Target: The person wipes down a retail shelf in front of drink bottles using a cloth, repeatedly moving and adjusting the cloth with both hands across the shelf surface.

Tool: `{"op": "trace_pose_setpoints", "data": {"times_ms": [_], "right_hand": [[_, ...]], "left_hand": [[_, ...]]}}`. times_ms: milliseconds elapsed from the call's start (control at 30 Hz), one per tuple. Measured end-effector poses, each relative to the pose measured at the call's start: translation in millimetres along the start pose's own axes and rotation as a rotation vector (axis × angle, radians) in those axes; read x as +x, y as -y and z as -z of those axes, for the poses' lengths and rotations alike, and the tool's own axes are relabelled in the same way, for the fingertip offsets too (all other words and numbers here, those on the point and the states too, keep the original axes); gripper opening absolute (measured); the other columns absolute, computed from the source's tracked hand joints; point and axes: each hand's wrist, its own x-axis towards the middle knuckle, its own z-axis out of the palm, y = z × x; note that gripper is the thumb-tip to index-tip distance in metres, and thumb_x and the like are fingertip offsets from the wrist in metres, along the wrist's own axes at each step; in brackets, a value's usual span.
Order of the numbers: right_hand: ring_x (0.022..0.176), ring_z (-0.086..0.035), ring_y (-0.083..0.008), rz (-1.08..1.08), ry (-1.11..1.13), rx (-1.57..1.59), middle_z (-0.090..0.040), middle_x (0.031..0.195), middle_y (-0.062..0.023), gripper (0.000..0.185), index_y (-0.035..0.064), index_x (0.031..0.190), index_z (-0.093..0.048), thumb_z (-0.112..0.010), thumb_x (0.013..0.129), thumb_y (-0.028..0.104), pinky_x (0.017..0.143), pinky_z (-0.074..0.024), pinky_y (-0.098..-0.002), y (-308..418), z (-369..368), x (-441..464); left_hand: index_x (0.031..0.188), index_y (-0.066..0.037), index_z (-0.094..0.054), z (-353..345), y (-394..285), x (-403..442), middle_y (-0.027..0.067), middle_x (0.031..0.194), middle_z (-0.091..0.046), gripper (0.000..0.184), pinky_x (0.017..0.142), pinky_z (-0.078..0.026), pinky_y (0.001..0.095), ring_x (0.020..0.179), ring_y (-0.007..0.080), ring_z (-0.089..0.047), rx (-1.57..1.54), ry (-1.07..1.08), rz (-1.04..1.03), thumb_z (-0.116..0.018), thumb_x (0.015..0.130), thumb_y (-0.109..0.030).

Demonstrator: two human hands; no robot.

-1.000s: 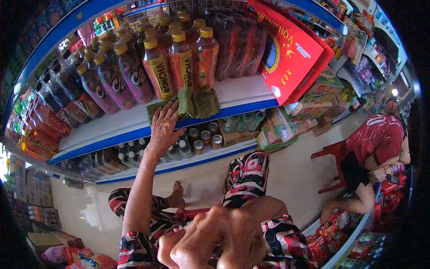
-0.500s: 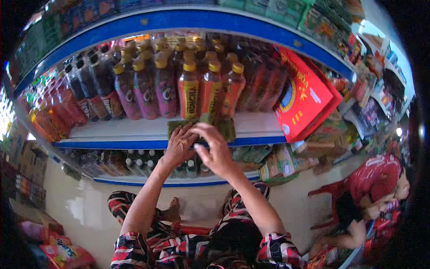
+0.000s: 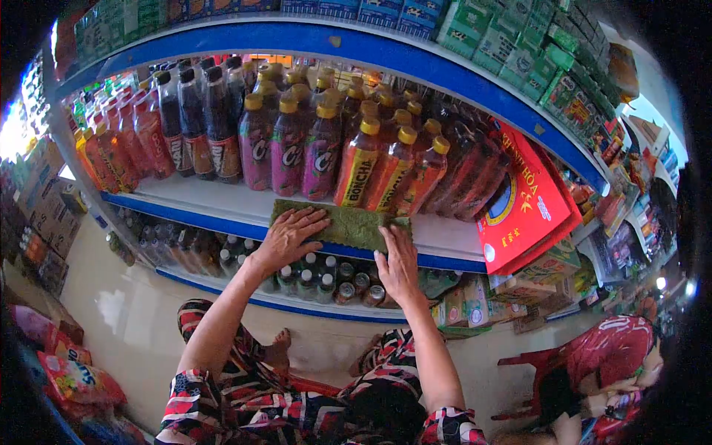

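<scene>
A green cloth (image 3: pixel 345 226) lies spread flat along the front edge of the white shelf (image 3: pixel 204 194), below the yellow-labelled bottles (image 3: pixel 361 165) and the purple-labelled bottles (image 3: pixel 288 152). My left hand (image 3: pixel 291 236) rests on the cloth's left end with its fingers spread. On the right end of the cloth is my right hand (image 3: pixel 398 259), its fingers apart and its fingertips touching the fabric.
A red box (image 3: pixel 528 208) leans at the shelf's right end. Dark bottles (image 3: pixel 221 126) and red bottles (image 3: pixel 150 137) stand at the left. Bottles and cans fill the lower shelf (image 3: pixel 326 308). A person in red (image 3: pixel 610 352) sits at the lower right.
My right hand has come from near my face to the cloth's right end. The cloth, bunched before, is now flat and spread out. The view has shifted, showing more of the upper shelf.
</scene>
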Motion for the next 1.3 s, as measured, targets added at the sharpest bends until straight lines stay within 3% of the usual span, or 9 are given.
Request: {"op": "trace_pose_setpoints", "data": {"times_ms": [200,333,467,633,867,967,1300], "right_hand": [[0.129,-0.032,-0.0392,0.027,0.005,-0.217,-0.039,0.138,-0.0215,0.054,0.0078,0.13,-0.048,-0.06,0.083,0.031,0.104,-0.0227,-0.0568,21.8,-29.3,2.7],[0.127,-0.035,-0.0391,0.105,0.036,-0.12,-0.039,0.136,-0.0239,0.058,0.0026,0.125,-0.049,-0.063,0.08,0.036,0.103,-0.0238,-0.055,51.9,-45.4,13.0],[0.13,-0.032,-0.0394,0.108,0.059,-0.054,-0.037,0.138,-0.0245,0.059,0.0031,0.132,-0.042,-0.06,0.083,0.031,0.105,-0.0224,-0.0532,61.4,-42.2,14.7],[0.13,-0.032,-0.0372,0.162,0.067,0.002,-0.036,0.139,-0.0209,0.061,0.0057,0.135,-0.038,-0.062,0.082,0.022,0.106,-0.024,-0.0498,45.1,-33.7,11.3],[0.13,-0.032,-0.0375,0.178,0.046,-0.025,-0.034,0.141,-0.0208,0.064,0.0092,0.134,-0.04,-0.066,0.077,0.023,0.104,-0.024,-0.0502,46.5,-41.5,10.6],[0.13,-0.032,-0.0375,0.167,0.04,-0.04,-0.034,0.141,-0.0209,0.064,0.0095,0.133,-0.041,-0.067,0.076,0.022,0.105,-0.0237,-0.0503,52.4,-40.4,10.7],[0.128,-0.033,-0.0368,0.148,0.05,-0.01,-0.038,0.138,-0.0176,0.064,0.0101,0.132,-0.043,-0.068,0.074,0.02,0.105,-0.0245,-0.0509,48.5,-38.4,14.2]], "left_hand": [[0.135,-0.014,-0.045,-2.0,-5.4,-1.0,0.0086,0.142,-0.041,0.055,0.109,-0.024,0.0465,0.132,0.0297,-0.034,0.034,-0.031,0.033,-0.057,0.086,-0.035],[0.135,-0.013,-0.045,-3.3,-1.5,-0.6,0.0083,0.142,-0.04,0.055,0.108,-0.024,0.0465,0.132,0.0292,-0.034,0.022,-0.036,0.03,-0.057,0.086,-0.037],[0.126,-0.009,-0.054,5.3,12.8,-3.0,0.0088,0.135,-0.048,0.047,0.105,-0.029,0.0444,0.129,0.0279,-0.039,-0.034,-0.09,-0.019,-0.055,0.088,-0.038],[0.123,-0.009,-0.057,28.7,40.3,-23.4,0.0085,0.133,-0.05,0.04,0.105,-0.031,0.0417,0.127,0.027,-0.041,-0.041,-0.058,0.066,-0.052,0.091,-0.033],[0.11,-0.002,-0.062,47.9,51.6,-32.8,0.0157,0.117,-0.061,0.029,0.096,-0.041,0.0386,0.113,0.0325,-0.054,-0.449,-0.184,0.161,-0.052,0.091,-0.021],[0.108,-0.001,-0.063,37.3,54.8,-32.0,0.0163,0.111,-0.063,0.027,0.094,-0.043,0.0381,0.11,0.0328,-0.056,-0.413,-0.227,0.209,-0.053,0.09,-0.019],[0.105,-0.001,-0.065,32.0,60.5,-33.9,0.0146,0.113,-0.063,0.025,0.094,-0.043,0.0394,0.109,0.0319,-0.056,-0.204,-0.278,0.074,-0.055,0.088,-0.017]]}}
